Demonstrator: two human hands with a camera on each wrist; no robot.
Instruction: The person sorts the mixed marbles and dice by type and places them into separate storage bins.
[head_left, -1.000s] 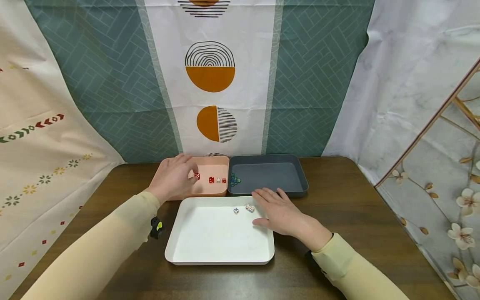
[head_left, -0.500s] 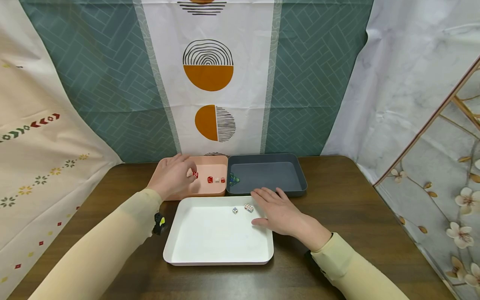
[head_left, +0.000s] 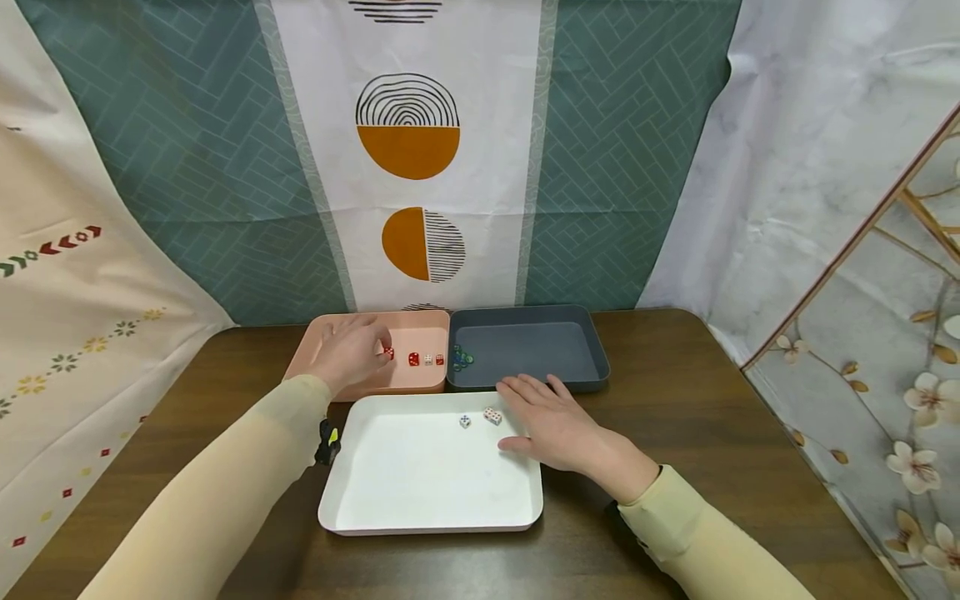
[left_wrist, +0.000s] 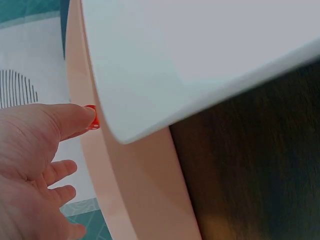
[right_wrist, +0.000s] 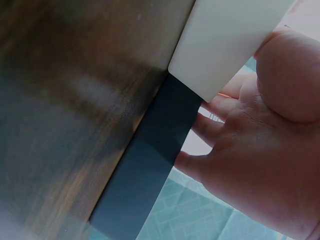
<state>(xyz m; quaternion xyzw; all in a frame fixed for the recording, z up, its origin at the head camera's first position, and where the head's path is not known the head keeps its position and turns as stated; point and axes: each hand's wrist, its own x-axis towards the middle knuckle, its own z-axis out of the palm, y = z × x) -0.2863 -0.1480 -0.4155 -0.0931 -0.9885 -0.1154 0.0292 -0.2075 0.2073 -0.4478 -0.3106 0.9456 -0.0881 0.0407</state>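
Note:
My left hand is over the pink tray at the back left. Its thumb and index finger pinch a red die, and the other fingers are spread away from it. To the right of that die, a larger red die, a white die and a small red die lie in a row in the pink tray. With fingers extended, my right hand is over the back right corner of the white tray, holding nothing. Just left of its fingers are white dice, with another white die beside them.
At the back right, a dark grey tray adjoins the pink one. Several blue-green pieces lie clustered at its left side. All the trays stand on a dark wooden table, and patterned cloths hang behind.
My left hand has come down slightly and a little to the right in the pink tray, still pinching the red die. The whole scene shifts slightly left; my right hand keeps its place.

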